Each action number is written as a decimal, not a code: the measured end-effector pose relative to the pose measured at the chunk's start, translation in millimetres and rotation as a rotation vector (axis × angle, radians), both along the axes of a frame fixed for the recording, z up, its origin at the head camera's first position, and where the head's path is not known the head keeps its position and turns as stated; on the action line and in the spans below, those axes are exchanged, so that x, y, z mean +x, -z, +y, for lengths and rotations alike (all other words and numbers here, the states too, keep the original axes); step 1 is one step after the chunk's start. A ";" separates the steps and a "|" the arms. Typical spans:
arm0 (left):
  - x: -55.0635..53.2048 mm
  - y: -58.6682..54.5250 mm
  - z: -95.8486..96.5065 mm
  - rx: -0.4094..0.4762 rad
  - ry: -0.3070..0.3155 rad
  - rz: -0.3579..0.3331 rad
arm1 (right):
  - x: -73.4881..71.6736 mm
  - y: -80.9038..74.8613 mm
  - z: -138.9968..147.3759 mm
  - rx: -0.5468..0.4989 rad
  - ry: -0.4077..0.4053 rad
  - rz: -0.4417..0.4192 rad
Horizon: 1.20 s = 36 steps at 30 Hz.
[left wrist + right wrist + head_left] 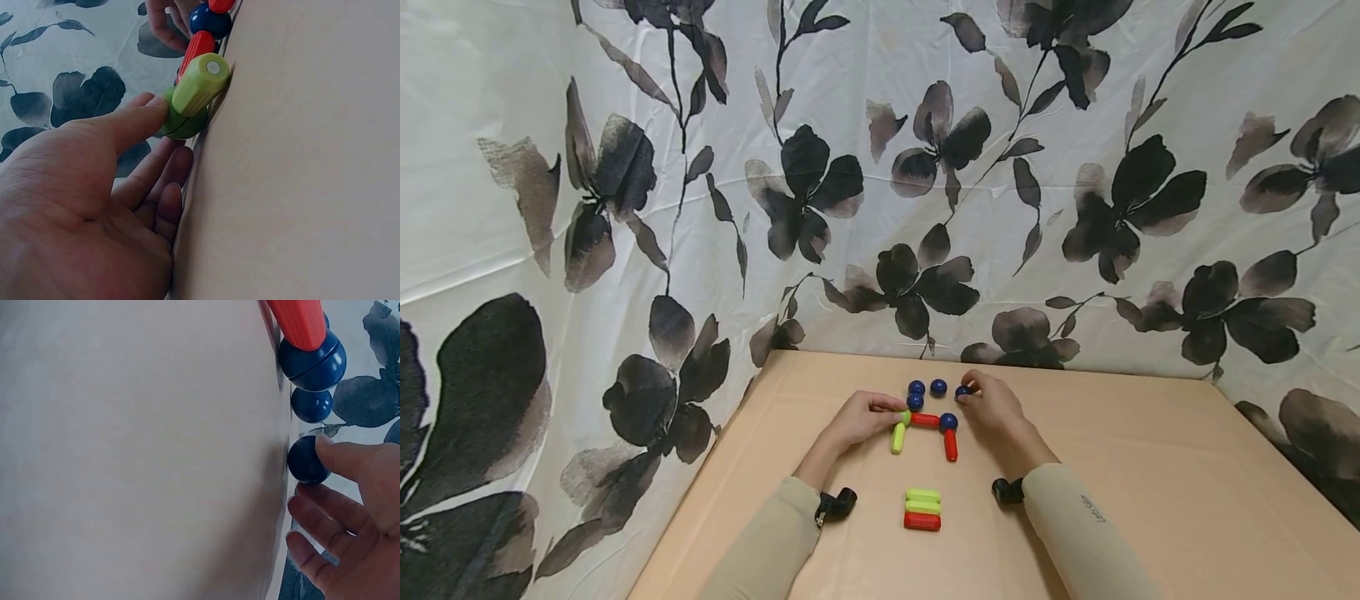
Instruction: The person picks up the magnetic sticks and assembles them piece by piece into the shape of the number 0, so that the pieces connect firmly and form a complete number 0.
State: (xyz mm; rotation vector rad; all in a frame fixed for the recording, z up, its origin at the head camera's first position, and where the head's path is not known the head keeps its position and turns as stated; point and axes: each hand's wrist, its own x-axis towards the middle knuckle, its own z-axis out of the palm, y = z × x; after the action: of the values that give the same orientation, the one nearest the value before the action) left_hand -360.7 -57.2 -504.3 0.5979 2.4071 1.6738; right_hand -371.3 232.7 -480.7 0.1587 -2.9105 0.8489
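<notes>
The left hand (pixel 867 419) has its grip closed to a ball's width, thumb and fingers pinching the green ball (pixel 184 128) where a lime stick (pixel 200 84) and a red stick (pixel 925 420) meet on the desk (pixel 1150 467). The right hand (pixel 997 406) pinches a blue ball (pixel 306 460) towards the far edge, its grip equally narrow. Three more sticks (pixel 922 507) lie side by side nearer the front

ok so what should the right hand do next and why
The right hand could probably bring its blue ball to the near end of the rightmost red stick: it pinches that ball, that end bears none, and the left hand holds the green ball of the joined pieces.
</notes>
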 end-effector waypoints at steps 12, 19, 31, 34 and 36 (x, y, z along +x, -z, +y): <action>0.5 -0.8 2.1 -0.015 -0.003 0.008 | 4.0 0.1 8.5 -0.095 -0.044 -0.043; -0.3 -3.0 1.5 -0.024 -0.017 0.019 | 10.7 -8.0 13.8 -0.139 -0.100 -0.028; 0.3 -3.0 1.8 -0.027 -0.017 0.007 | 38.5 -17.8 12.9 -0.226 -0.287 0.043; 0.7 -3.3 1.9 -0.020 -0.013 0.018 | 44.7 -19.2 15.8 -0.239 -0.346 0.034; 1.1 -3.1 2.0 -0.015 -0.008 0.019 | 47.4 -19.9 17.8 -0.260 -0.365 0.029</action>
State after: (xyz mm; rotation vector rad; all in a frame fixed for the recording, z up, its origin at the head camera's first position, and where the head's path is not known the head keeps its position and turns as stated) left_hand -359.6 -55.2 -501.2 0.6064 2.4363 1.6586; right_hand -323.9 250.4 -460.7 0.6865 -2.7494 1.2530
